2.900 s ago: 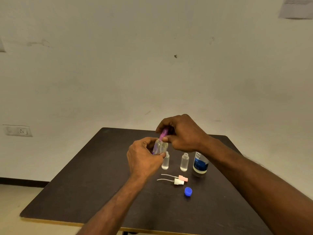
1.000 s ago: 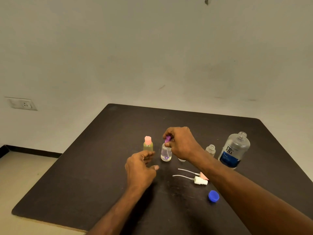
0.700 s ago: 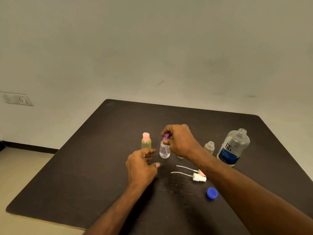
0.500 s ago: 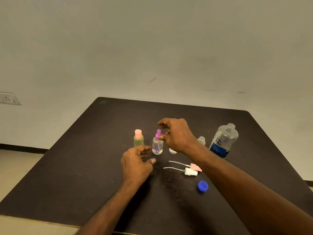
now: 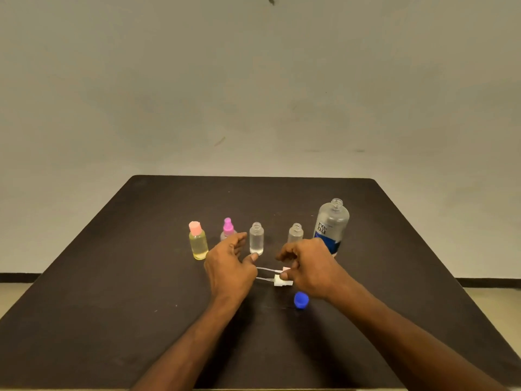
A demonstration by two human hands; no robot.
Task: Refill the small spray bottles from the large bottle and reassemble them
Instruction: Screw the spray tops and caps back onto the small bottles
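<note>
Two open small spray bottles are standing on the desk; the right hand is pinching the white sprayer, the left hand is hovering, loose and empty.

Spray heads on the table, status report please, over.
Right hand closing on white spray head, no lift. Left hand open, empty. Two small bottles uncapped. Nothing blocking.

Dim, even indoor light, soft shadows under the forearms, slight wide-angle bowing, mild blur.
</note>
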